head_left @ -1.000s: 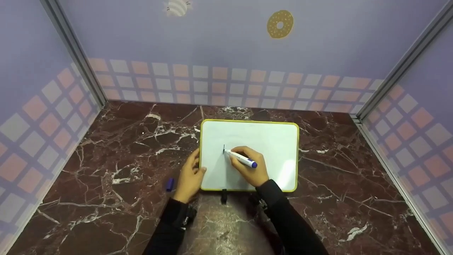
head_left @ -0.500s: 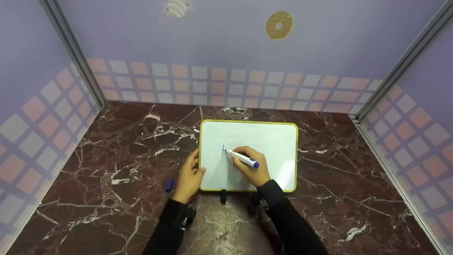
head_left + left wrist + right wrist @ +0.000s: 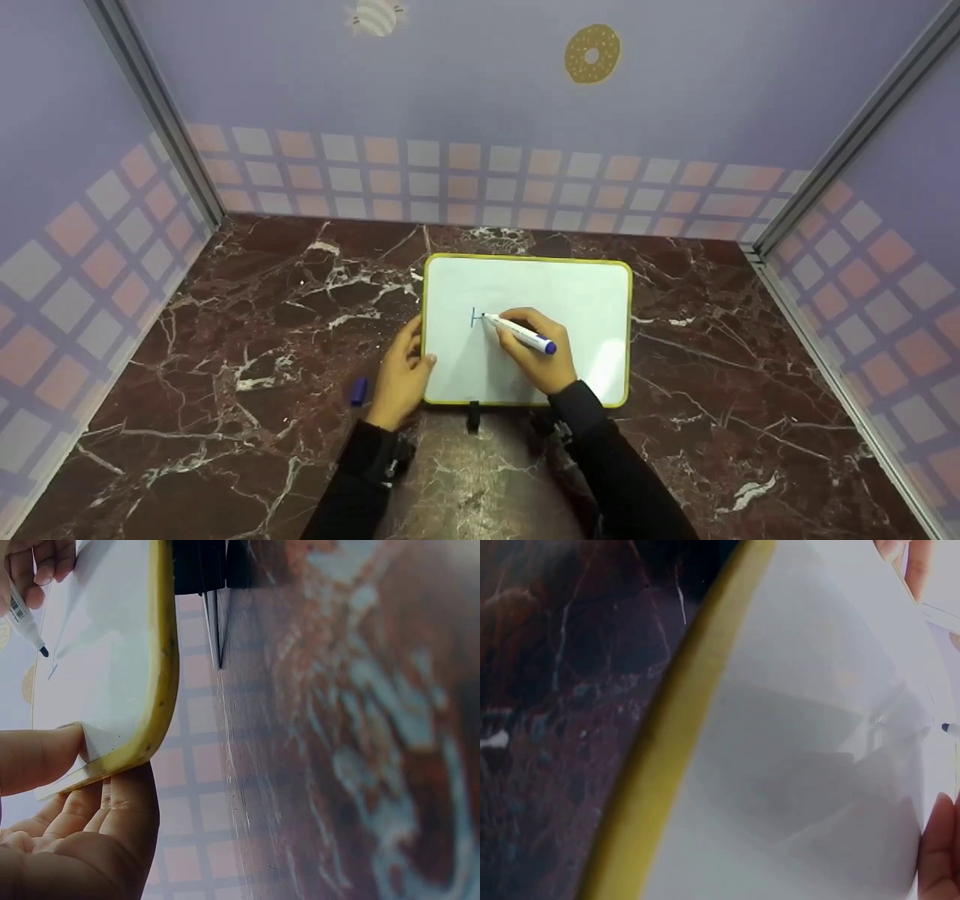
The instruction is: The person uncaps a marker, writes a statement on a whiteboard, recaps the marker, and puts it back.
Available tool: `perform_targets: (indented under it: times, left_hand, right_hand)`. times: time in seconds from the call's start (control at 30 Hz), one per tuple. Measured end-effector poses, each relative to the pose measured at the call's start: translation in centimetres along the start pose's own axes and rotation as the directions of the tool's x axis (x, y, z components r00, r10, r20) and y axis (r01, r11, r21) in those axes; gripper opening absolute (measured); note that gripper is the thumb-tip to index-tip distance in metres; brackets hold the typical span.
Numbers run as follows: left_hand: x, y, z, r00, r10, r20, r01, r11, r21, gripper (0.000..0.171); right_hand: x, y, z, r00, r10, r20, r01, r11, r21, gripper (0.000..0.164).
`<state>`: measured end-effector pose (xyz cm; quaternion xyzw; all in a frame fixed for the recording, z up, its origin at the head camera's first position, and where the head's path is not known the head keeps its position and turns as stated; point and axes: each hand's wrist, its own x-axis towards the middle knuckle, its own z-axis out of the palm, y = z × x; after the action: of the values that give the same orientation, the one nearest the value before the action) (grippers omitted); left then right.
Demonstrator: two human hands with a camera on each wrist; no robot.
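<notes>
A whiteboard (image 3: pixel 555 289) with a yellow frame stands in the middle of the marble table. My left hand (image 3: pixel 402 375) grips its left edge; in the left wrist view the thumb (image 3: pixel 45 754) lies on the white face and the fingers (image 3: pixel 124 817) go behind. My right hand (image 3: pixel 541 352) pinches an uncapped white marker (image 3: pixel 521 334) with a blue end. The dark tip (image 3: pixel 43 652) is right at the board's surface, beside a blue upright stroke with a short bar going right. In the right wrist view only some fingers (image 3: pixel 937 855) of that hand show.
A blue marker cap (image 3: pixel 359 391) lies on the table left of my left hand. A small black piece (image 3: pixel 473 417) sticks out below the board's lower edge. Patterned panels (image 3: pixel 465 180) close off the back and both sides.
The marker tip has moved slightly right, and a short horizontal blue line now extends from the upright stroke. My left hand keeps its grip on the board.
</notes>
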<state>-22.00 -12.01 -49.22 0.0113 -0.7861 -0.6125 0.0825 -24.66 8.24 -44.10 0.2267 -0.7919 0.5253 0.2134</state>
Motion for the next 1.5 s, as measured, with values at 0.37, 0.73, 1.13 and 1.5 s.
perform_targets:
  times: [0.37,0.73,1.13,1.5]
  left_hand:
    - [0.01,-0.12,-0.02,1.000,-0.015,0.004,0.015,1.000,-0.004,0.065]
    - [0.00,-0.02,0.03,1.000,-0.006,-0.002,0.006,1.000,0.000,0.065]
    - [0.08,-0.19,0.18,1.000,-0.008,-0.018,0.008,1.000,0.013,0.066]
    - [0.04,0.05,0.04,0.999,-0.034,-0.001,0.034,0.999,-0.011,0.066]
  right_hand:
    - [0.43,-0.03,0.03,1.000,0.013,0.001,-0.013,1.000,-0.017,0.012]
    - [0.52,-0.36,-0.09,1.000,-0.004,0.015,0.004,1.000,-0.028,0.012]
    - [0.14,-0.19,-0.01,1.000,-0.011,0.025,0.012,0.999,-0.033,0.011]
    - [-0.34,-0.13,-0.14,0.998,-0.023,0.061,0.025,0.999,-0.028,0.010]
